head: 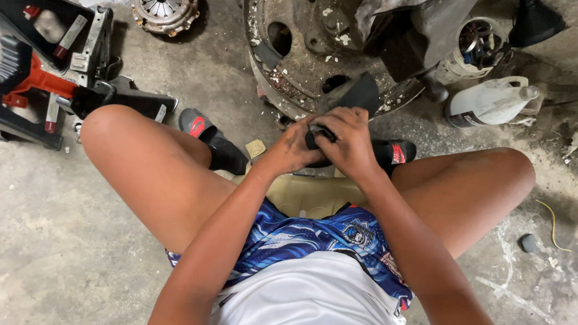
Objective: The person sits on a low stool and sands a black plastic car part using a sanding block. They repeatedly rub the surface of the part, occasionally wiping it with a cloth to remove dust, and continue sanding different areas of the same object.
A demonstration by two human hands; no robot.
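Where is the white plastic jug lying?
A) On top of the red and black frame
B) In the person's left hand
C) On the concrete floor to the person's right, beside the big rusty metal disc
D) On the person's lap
C: the white plastic jug lies on its side on the concrete floor, just right of the rusty metal disc, while both hands grip a small black part.

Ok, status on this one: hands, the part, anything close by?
Left hand and right hand both clamped on small black part, held between the knees. Large rusty metal disc right behind; white plastic jug off to the right.
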